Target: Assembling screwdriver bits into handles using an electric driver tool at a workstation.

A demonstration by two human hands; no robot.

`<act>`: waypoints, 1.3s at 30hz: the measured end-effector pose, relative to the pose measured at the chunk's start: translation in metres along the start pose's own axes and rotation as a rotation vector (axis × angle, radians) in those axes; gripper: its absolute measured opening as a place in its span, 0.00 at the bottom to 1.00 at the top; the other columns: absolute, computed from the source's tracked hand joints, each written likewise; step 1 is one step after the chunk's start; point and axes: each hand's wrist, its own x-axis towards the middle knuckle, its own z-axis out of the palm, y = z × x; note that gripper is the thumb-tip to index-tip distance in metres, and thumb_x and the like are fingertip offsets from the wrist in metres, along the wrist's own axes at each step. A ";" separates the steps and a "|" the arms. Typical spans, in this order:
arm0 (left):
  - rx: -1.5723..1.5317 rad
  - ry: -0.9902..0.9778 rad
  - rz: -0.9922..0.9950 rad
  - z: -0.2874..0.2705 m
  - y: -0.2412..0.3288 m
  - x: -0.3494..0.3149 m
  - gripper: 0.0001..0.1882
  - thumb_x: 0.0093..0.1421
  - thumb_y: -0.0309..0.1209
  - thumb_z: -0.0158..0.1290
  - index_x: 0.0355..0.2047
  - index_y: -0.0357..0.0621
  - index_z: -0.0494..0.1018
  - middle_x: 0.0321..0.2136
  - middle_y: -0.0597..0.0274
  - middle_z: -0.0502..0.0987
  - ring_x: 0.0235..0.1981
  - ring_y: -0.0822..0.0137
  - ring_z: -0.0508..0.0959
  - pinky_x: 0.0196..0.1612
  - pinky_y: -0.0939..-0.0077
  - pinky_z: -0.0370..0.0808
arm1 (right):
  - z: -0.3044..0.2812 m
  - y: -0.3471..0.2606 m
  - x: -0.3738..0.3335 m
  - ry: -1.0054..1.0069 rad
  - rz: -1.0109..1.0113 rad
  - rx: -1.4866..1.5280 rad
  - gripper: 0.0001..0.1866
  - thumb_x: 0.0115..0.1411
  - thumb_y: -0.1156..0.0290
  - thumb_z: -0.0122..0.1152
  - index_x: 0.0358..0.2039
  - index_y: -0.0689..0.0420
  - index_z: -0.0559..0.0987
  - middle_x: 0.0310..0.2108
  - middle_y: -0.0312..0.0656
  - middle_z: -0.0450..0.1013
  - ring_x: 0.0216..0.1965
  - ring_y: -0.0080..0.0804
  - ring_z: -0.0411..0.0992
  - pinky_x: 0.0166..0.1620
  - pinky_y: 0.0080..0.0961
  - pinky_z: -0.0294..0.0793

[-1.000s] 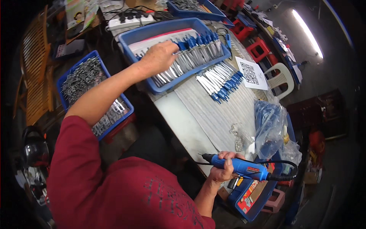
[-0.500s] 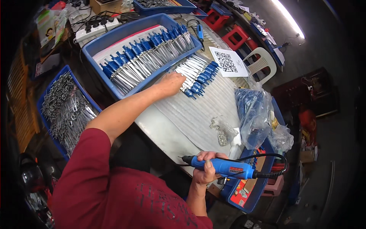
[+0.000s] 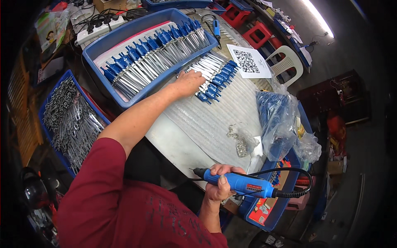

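Observation:
My right hand [image 3: 221, 182] is wrapped round a blue electric screwdriver [image 3: 244, 184]. Its black nose and thin bit point left over the table's near edge, and a black cord leaves its right end. My left hand [image 3: 190, 84] reaches to the near left end of a row of silver metal rods with blue ends [image 3: 213, 74] laid side by side. Its fingers curl down together over the rods; what is under the fingertips is hidden. Beyond, a blue tray [image 3: 134, 101] holds a longer row of similar rods with blue ends.
White foam sheeting [image 3: 211, 128] covers the table. On it are a small bag of metal parts [image 3: 242, 144] and a printed code sheet [image 3: 248, 62]. A blue bin of metal parts [image 3: 74, 124] stands left. Plastic bags [image 3: 275, 124] and a blue crate [image 3: 269, 221] are at right.
The view has shifted slightly. My left hand remains at the near end of the rod row, its fingers a little further over the rods. The right hand still holds the screwdriver.

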 end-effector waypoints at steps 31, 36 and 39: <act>-0.127 -0.311 0.032 -0.019 -0.009 0.020 0.04 0.42 0.28 0.51 0.20 0.45 0.68 0.24 0.65 0.68 0.36 0.66 0.65 0.39 0.68 0.57 | 0.000 0.003 0.004 0.024 0.006 0.010 0.21 0.38 0.75 0.51 0.37 0.56 0.62 0.19 0.41 0.62 0.19 0.31 0.62 0.26 0.27 0.64; -0.166 -0.132 0.132 -0.017 -0.010 0.017 0.04 0.40 0.27 0.50 0.17 0.42 0.67 0.17 0.60 0.70 0.25 0.63 0.70 0.29 0.70 0.63 | 0.001 0.003 0.002 0.020 -0.002 -0.005 0.21 0.38 0.75 0.51 0.37 0.56 0.62 0.19 0.42 0.62 0.19 0.32 0.62 0.27 0.28 0.64; -0.413 -0.120 0.059 -0.038 0.008 0.005 0.03 0.43 0.26 0.48 0.18 0.40 0.66 0.17 0.59 0.70 0.24 0.63 0.70 0.28 0.71 0.64 | 0.002 0.003 0.002 0.019 -0.011 -0.027 0.22 0.38 0.75 0.51 0.37 0.56 0.62 0.19 0.42 0.62 0.19 0.32 0.62 0.27 0.28 0.64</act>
